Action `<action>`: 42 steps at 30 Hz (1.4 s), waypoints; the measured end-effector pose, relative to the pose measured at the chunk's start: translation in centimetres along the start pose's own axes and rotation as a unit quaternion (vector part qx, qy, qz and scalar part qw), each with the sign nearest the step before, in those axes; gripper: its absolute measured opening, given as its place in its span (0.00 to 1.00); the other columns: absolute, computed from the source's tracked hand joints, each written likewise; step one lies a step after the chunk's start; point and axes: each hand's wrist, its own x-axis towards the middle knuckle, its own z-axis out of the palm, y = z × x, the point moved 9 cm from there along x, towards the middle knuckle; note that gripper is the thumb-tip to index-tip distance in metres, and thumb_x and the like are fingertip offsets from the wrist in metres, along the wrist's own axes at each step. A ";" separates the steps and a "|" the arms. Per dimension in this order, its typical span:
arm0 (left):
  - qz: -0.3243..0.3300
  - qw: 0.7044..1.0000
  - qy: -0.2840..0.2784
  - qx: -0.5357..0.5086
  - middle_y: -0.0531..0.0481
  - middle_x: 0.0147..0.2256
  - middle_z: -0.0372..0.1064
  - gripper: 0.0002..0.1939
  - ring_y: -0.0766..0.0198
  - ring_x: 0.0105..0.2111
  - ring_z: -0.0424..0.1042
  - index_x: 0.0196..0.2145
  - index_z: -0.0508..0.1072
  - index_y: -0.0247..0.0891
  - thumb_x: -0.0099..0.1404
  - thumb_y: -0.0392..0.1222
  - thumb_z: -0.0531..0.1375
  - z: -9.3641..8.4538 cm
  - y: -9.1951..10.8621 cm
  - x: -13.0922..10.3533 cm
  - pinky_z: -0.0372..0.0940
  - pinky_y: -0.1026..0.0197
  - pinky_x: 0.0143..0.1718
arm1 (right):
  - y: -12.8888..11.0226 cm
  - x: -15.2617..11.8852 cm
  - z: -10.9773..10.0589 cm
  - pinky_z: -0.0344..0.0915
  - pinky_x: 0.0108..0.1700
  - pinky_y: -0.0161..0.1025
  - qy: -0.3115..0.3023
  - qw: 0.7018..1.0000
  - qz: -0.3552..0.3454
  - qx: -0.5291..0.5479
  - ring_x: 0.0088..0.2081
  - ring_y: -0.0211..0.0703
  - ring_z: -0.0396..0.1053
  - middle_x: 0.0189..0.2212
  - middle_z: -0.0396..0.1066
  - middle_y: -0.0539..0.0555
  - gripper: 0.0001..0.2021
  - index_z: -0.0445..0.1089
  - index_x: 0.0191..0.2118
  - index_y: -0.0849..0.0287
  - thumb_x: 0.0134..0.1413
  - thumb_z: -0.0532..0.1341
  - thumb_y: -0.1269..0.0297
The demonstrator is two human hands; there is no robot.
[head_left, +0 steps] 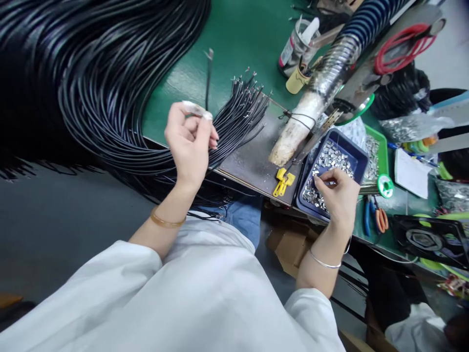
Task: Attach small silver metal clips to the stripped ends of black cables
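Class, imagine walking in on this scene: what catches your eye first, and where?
Probably the great sweep of black cables filling the upper left, with one cable rising from the left hand. Next, the dark blue tray of small metal pieces at right, partly under the right hand. A ribbed hose slants in from the upper right.

I am viewing black cables [110, 98] against a green worktop [238, 29]. The tray [361, 151] is showing dark blue, the metal pieces [331, 156] silver. The hose [366, 24] is displaying dark, ribbed rings. I am registering a red coil [383, 51], yellow pieces [282, 182], orange handles [381, 221], and white sleeves [128, 266]; one bracelet [167, 221] is reading amber.
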 end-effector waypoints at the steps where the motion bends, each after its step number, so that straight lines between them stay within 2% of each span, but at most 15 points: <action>1: -0.003 0.999 0.009 -0.049 0.63 0.26 0.65 0.12 0.77 0.20 0.59 0.36 0.65 0.43 0.67 0.44 0.67 -0.2 0.2 0.1 0.51 0.65 0.18 | 0.1 -0.2 0.0 0.62 0.33 0.37 0.004 1.000 0.003 0.004 0.26 0.35 0.65 0.25 0.70 0.47 0.07 0.69 0.26 0.57 0.49 0.65 0.63; 3: -0.006 0.993 -0.005 -0.122 0.64 0.27 0.67 0.11 0.79 0.17 0.56 0.36 0.67 0.42 0.65 0.43 0.68 0.0 1.1 0.3 0.47 0.65 0.15 | 0.0 -0.7 -0.2 0.63 0.33 0.37 0.033 0.999 0.002 0.004 0.25 0.34 0.64 0.25 0.70 0.46 0.06 0.68 0.26 0.57 0.49 0.64 0.63; 4: -0.014 0.989 -0.038 -0.143 0.64 0.27 0.69 0.11 0.80 0.16 0.55 0.35 0.69 0.42 0.64 0.44 0.69 0.7 1.8 0.2 0.45 0.66 0.14 | -0.2 -1.0 -0.5 0.63 0.33 0.37 0.059 0.998 -0.004 0.005 0.25 0.35 0.64 0.25 0.69 0.46 0.06 0.68 0.26 0.57 0.49 0.64 0.63; 6: -0.049 0.973 -0.159 -0.160 0.61 0.29 0.74 0.11 0.81 0.15 0.56 0.36 0.73 0.41 0.61 0.45 0.71 3.2 3.2 -0.9 0.47 0.67 0.14 | -0.9 -1.8 -1.6 0.64 0.32 0.37 0.127 0.992 -0.020 0.019 0.28 0.37 0.66 0.27 0.69 0.47 0.05 0.67 0.27 0.56 0.50 0.64 0.64; 7: -0.090 0.952 -0.241 -0.165 0.58 0.30 0.76 0.10 0.80 0.15 0.58 0.36 0.75 0.39 0.61 0.43 0.71 5.0 3.6 -2.2 0.49 0.68 0.14 | -1.3 -2.4 -2.2 0.64 0.31 0.37 0.163 0.986 -0.026 0.034 0.30 0.38 0.68 0.28 0.69 0.48 0.06 0.67 0.27 0.56 0.50 0.64 0.64; 9: -0.197 0.878 -0.413 -0.143 0.53 0.25 0.75 0.06 0.75 0.18 0.65 0.34 0.77 0.35 0.60 0.39 0.70 8.5 3.6 -6.3 0.57 0.68 0.17 | -2.2 -3.6 -3.4 0.66 0.29 0.36 0.220 0.972 -0.027 0.079 0.32 0.39 0.71 0.31 0.71 0.49 0.07 0.66 0.27 0.56 0.50 0.65 0.64; 10: -0.241 0.838 -0.470 -0.133 0.53 0.23 0.73 0.07 0.72 0.18 0.67 0.32 0.77 0.33 0.59 0.38 0.70 9.6 3.3 -8.4 0.60 0.67 0.18 | -2.6 -4.2 -3.8 0.67 0.28 0.37 0.232 0.967 -0.024 0.107 0.31 0.39 0.72 0.32 0.72 0.49 0.08 0.66 0.27 0.56 0.50 0.66 0.64; 11: -0.279 0.816 -0.491 -0.126 0.53 0.21 0.71 0.07 0.72 0.18 0.67 0.31 0.76 0.32 0.59 0.38 0.69 10.3 2.7 -9.9 0.60 0.67 0.19 | -3.1 -4.8 -3.9 0.68 0.28 0.36 0.234 0.963 -0.021 0.136 0.29 0.38 0.73 0.31 0.72 0.48 0.09 0.66 0.27 0.56 0.51 0.67 0.63; 15: -0.374 0.820 -0.417 -0.117 0.57 0.17 0.67 0.10 0.77 0.14 0.54 0.34 0.73 0.32 0.58 0.39 0.68 10.7 -1.1 -12.5 0.48 0.70 0.16 | -5.8 -6.6 -2.4 0.72 0.28 0.35 0.167 0.947 -0.043 0.271 0.27 0.37 0.76 0.31 0.74 0.48 0.11 0.65 0.27 0.57 0.52 0.68 0.64; 18: -0.375 0.833 -0.396 -0.092 0.57 0.18 0.68 0.07 0.78 0.15 0.54 0.33 0.72 0.32 0.58 0.36 0.66 10.7 -2.6 -13.1 0.47 0.71 0.16 | -7.5 -7.6 -0.8 0.77 0.34 0.38 0.154 0.934 -0.087 0.312 0.33 0.38 0.78 0.33 0.75 0.48 0.07 0.68 0.30 0.57 0.54 0.68 0.68; 22: -0.347 0.852 -0.385 -0.075 0.58 0.17 0.66 0.03 0.77 0.15 0.56 0.32 0.73 0.32 0.59 0.34 0.63 10.4 -2.2 -12.6 0.49 0.71 0.18 | -8.3 -8.3 0.5 0.76 0.38 0.39 0.192 0.942 -0.119 0.249 0.38 0.39 0.76 0.34 0.75 0.49 0.04 0.74 0.33 0.55 0.55 0.67 0.71; 26: -0.320 0.869 -0.375 -0.046 0.57 0.17 0.64 0.06 0.75 0.18 0.59 0.26 0.73 0.33 0.60 0.36 0.63 10.2 -1.6 -12.0 0.55 0.70 0.21 | -8.4 -8.0 2.1 0.75 0.37 0.36 0.130 0.940 -0.110 0.296 0.39 0.37 0.75 0.36 0.76 0.49 0.04 0.76 0.34 0.54 0.57 0.66 0.70; 29: -0.306 0.879 -0.363 -0.048 0.55 0.19 0.66 0.06 0.73 0.21 0.63 0.26 0.73 0.33 0.59 0.37 0.65 10.2 -1.6 -11.9 0.61 0.69 0.25 | -8.5 -7.9 3.1 0.76 0.38 0.36 0.085 0.937 -0.097 0.323 0.40 0.37 0.76 0.37 0.76 0.49 0.04 0.77 0.35 0.53 0.57 0.66 0.70; 35: -0.273 0.900 -0.336 -0.038 0.52 0.26 0.71 0.05 0.71 0.26 0.67 0.29 0.76 0.32 0.57 0.37 0.67 9.9 -1.9 -11.6 0.64 0.68 0.29 | -8.5 -7.9 3.3 0.76 0.39 0.35 0.087 0.933 -0.094 0.336 0.41 0.36 0.76 0.38 0.76 0.49 0.05 0.77 0.37 0.52 0.57 0.66 0.71; 42: -0.281 0.875 -0.394 -0.022 0.53 0.23 0.70 0.06 0.72 0.24 0.66 0.26 0.76 0.32 0.58 0.37 0.67 10.4 -1.6 -11.7 0.62 0.69 0.27 | -8.5 -7.9 3.3 0.77 0.40 0.39 0.078 0.935 -0.096 0.333 0.41 0.39 0.76 0.38 0.76 0.50 0.03 0.76 0.36 0.54 0.58 0.65 0.69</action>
